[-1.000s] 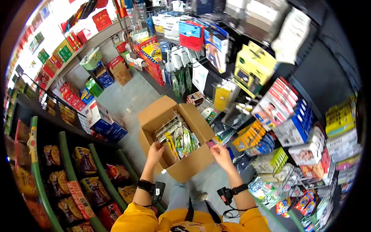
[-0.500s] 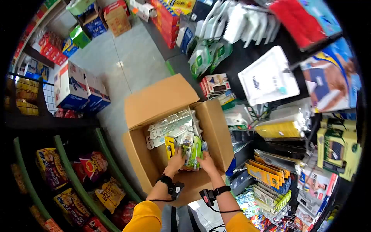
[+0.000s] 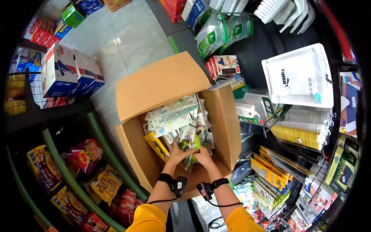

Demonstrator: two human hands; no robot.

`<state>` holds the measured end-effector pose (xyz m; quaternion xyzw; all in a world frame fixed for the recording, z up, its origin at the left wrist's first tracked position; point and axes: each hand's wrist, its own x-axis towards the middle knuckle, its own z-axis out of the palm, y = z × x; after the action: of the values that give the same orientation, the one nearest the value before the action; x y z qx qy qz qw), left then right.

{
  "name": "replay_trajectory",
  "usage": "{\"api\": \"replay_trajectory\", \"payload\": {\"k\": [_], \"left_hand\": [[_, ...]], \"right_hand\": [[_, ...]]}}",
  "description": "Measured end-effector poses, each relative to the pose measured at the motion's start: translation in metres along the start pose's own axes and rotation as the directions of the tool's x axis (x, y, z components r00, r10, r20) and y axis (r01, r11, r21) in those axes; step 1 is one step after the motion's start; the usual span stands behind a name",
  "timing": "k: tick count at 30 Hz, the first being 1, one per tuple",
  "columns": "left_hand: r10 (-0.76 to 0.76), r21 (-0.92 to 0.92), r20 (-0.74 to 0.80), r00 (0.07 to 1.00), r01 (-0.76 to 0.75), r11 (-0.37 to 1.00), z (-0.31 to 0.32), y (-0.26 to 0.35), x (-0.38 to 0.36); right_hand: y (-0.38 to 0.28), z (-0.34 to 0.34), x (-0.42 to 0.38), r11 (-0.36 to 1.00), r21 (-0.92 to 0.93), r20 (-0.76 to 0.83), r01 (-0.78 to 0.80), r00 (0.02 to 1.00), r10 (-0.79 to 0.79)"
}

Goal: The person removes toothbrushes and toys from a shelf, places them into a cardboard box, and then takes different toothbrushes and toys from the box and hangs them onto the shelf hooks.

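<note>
A pale grey tiled floor runs up the aisle. Left of it stands a green-edged snack shelf; right of it, a dark display rack hung with packaged goods, brightly lit.

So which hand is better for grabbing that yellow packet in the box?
Probably the left hand: the yellow packet lies right beside it in the cardboard box, while the right hand sits farther away, both gripping green packets.

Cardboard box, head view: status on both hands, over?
Left hand and right hand both shut on green packets. Packets inside open cardboard box. Nothing blocking.
</note>
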<state>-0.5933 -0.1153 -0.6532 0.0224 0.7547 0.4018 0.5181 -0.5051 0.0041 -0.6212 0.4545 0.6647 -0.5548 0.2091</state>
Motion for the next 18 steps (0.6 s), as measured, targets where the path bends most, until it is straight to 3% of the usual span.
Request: {"api": "replay_trajectory", "payload": {"k": [1, 2, 4, 5, 6, 7, 9, 10, 13, 14, 15, 17, 18], "left_hand": [[-0.016, 0.064, 0.045, 0.999, 0.014, 0.998, -0.003, 0.0, -0.006], [-0.016, 0.076, 0.046, 0.999, 0.012, 0.997, -0.008, -0.001, -0.013], [-0.117, -0.006, 0.117, 0.986, 0.119, 0.993, -0.016, -0.001, -0.027], [-0.127, -0.146, 0.112, 0.985, 0.143, 0.979, -0.02, 0.001, -0.035], [-0.147, -0.13, 0.075, 0.986, 0.156, 0.979, -0.022, -0.003, -0.043], [-0.163, -0.116, 0.036, 0.986, 0.166, 0.979, -0.025, -0.005, -0.047], [-0.129, -0.245, 0.049, 0.99, 0.137, 0.96, -0.042, 0.024, -0.068], [-0.179, -0.242, 0.028, 0.983, 0.181, 0.953, -0.047, 0.028, -0.072], [-0.249, -0.03, -0.081, 0.965, 0.247, 0.968, -0.061, 0.028, -0.076], [-0.155, 0.032, -0.131, 0.979, 0.161, 0.986, -0.06, 0.015, -0.071], [-0.154, 0.036, -0.133, 0.979, 0.16, 0.986, -0.057, 0.001, -0.063], [-0.268, 0.146, -0.171, 0.948, 0.293, 0.945, -0.053, -0.006, -0.054], [-0.312, 0.124, -0.141, 0.94, 0.33, 0.936, -0.055, 0.001, -0.055]], "right_hand": [[0.002, 0.002, -0.002, 0.991, 0.02, 0.026, 0.133, 0.991, -0.134], [0.008, 0.006, 0.0, 0.992, 0.007, 0.124, 0.124, 0.985, -0.124], [0.006, 0.019, -0.007, 0.983, 0.047, 0.124, 0.177, 0.976, -0.182], [0.0, 0.025, -0.01, 0.971, 0.074, 0.128, 0.228, 0.963, -0.236], [-0.004, 0.028, -0.013, 0.993, -0.022, 0.162, 0.113, 0.981, -0.107], [-0.014, 0.03, -0.016, 0.994, -0.012, 0.159, 0.112, 0.981, -0.109], [-0.032, 0.031, -0.026, 0.945, 0.027, 0.187, 0.325, 0.927, -0.324], [-0.047, 0.027, -0.036, 0.942, 0.095, 0.19, 0.322, 0.923, -0.335], [-0.023, 0.056, -0.018, 0.962, 0.064, 0.272, 0.264, 0.923, -0.272], [-0.021, 0.065, -0.012, 0.963, -0.034, 0.281, 0.266, 0.927, -0.246], [-0.018, 0.071, -0.008, 0.963, -0.03, 0.281, 0.268, 0.927, -0.25], [-0.014, 0.082, -0.001, 0.958, -0.187, 0.312, 0.217, 0.938, -0.152], [0.005, 0.094, 0.009, 0.966, -0.068, 0.33, 0.25, 0.919, -0.214]]}}
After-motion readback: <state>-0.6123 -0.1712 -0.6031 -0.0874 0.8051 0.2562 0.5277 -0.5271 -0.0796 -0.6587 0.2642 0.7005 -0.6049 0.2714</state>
